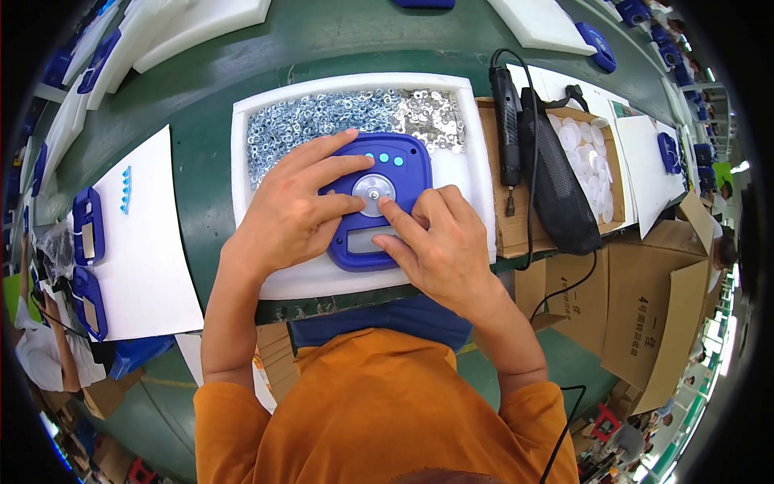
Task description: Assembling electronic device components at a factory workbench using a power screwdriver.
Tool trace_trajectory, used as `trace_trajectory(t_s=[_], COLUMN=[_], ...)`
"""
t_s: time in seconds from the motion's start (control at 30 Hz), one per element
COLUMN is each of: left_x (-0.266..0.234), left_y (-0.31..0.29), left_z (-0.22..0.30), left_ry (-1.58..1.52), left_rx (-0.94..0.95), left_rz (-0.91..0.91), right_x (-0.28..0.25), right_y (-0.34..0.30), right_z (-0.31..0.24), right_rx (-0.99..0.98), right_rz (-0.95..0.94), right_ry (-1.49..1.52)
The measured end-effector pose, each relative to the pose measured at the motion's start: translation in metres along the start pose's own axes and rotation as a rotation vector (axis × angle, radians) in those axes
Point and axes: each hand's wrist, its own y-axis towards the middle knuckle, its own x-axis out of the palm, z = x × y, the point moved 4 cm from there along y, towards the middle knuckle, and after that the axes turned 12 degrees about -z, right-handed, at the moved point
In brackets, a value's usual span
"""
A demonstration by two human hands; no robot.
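Observation:
A blue plastic housing (414, 173) lies face up on the white foam tray, with a round clear disc (374, 187) at its middle, light-blue round buttons above and a rectangular window below. My left hand (300, 194) holds the housing at its left side, fingers reaching across its face, one tip near a button and another at the disc. My right hand (439, 246) comes in from the lower right. Its index fingertip touches the disc's edge, the thumb is over the window's right end, and the other fingers curl inward. Whatever those curled fingers may hold is hidden.
Many small metal nuts (310, 121) and washers (435, 113) fill the far part of the foam tray (476, 185). On the right are an electric screwdriver (506, 121), its cord, a black mesh pouch (556, 177) and a carton of white discs (592, 165). More blue housings (89, 230) stand left.

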Motion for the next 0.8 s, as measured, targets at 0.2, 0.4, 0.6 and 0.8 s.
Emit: trace_trajectory(t_s=[0.2,0.4,0.6,0.8], left_x=[-0.003,0.001,0.004,0.008], left_y=[0.001,-0.006,-0.004,-0.006], left_z=[0.008,0.004,-0.003,-0.009], left_ry=[0.039,0.042,0.053,0.052], left_rx=[-0.009,-0.037,-0.024,-0.02], left_rz=[-0.021,-0.019,-0.021,0.005], right_x=[-0.004,-0.036,-0.041,-0.06], right_y=[-0.002,0.003,0.029,0.015], right_z=[0.004,0.102,0.164,0.173], right_rx=[-0.035,0.335,0.616,0.694], right_rz=[0.058,0.316,0.013,0.224], right_ry=[0.061,0.013,-0.45,-0.101])
